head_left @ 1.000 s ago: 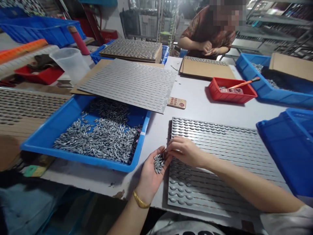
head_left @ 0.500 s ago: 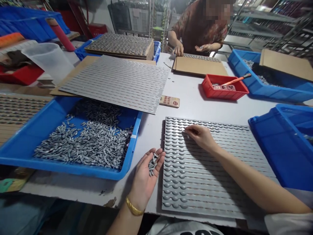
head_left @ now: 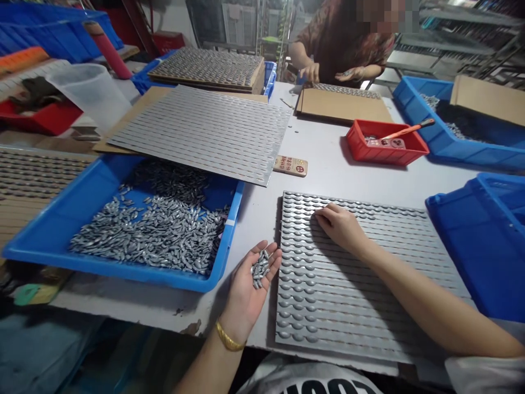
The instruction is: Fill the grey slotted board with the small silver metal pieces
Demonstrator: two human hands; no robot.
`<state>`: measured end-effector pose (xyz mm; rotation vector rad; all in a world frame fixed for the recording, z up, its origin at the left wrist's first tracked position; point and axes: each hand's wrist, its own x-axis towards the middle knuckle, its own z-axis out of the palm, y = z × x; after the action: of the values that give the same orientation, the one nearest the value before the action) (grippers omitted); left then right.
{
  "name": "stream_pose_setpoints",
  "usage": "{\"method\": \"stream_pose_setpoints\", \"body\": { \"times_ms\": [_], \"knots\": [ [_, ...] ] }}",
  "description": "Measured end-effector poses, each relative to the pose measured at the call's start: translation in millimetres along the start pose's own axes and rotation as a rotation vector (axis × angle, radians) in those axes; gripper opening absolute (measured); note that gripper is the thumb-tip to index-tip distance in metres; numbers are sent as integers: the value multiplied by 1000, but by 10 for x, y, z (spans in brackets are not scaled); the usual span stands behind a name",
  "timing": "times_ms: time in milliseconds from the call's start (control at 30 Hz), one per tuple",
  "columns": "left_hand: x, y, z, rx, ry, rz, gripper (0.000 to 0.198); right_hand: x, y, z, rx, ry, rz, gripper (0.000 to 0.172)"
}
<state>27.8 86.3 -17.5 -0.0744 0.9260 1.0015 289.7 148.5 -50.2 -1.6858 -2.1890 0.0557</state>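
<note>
I had the long pale work table (head_left: 315, 175) in view, with a dimpled grey metal plate (head_left: 361, 306) on it beside a blue tray (head_left: 135, 273) of grey pellets (head_left: 164, 235). The right hand (head_left: 340, 227) rested on the plate, fingers loosely together; I could not tell whether they pinched anything. The left hand (head_left: 246, 290) lay open, palm up, cupping a small heap of pellets (head_left: 260, 269).

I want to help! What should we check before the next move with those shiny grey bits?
1. Bits ready in the left hand: ok, a small pile of grey metal pieces sits in the open palm.
2. Right hand at the slotted metal plate: ok, its fingers rest on the upper rows.
3. Piece between the right fingers: cannot tell, they hide it.
4. Plate lying flat on the table: ok.
5. More pieces nearby: ok, plenty lie in the blue plastic tray.
</note>
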Motion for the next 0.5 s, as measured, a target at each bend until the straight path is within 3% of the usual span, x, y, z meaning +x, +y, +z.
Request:
{"method": "stream_pose_setpoints", "body": {
  "times_ms": [167,267,367,500],
  "knots": [
    [-17,-26,-43,41,-83,14,29,-24,-74,-48,-113,20,-12,22],
    [-15,-46,-56,56,-124,22,30,-29,-337,-133,-69,47,-64,24],
    [5,-79,-66,87,-143,60,29,-14,-741,-189,118,-80,-224,28],
    [34,-112,-90,123,-128,106,25,37,-1135,-153,200,-244,-288,21]
  ]
}}
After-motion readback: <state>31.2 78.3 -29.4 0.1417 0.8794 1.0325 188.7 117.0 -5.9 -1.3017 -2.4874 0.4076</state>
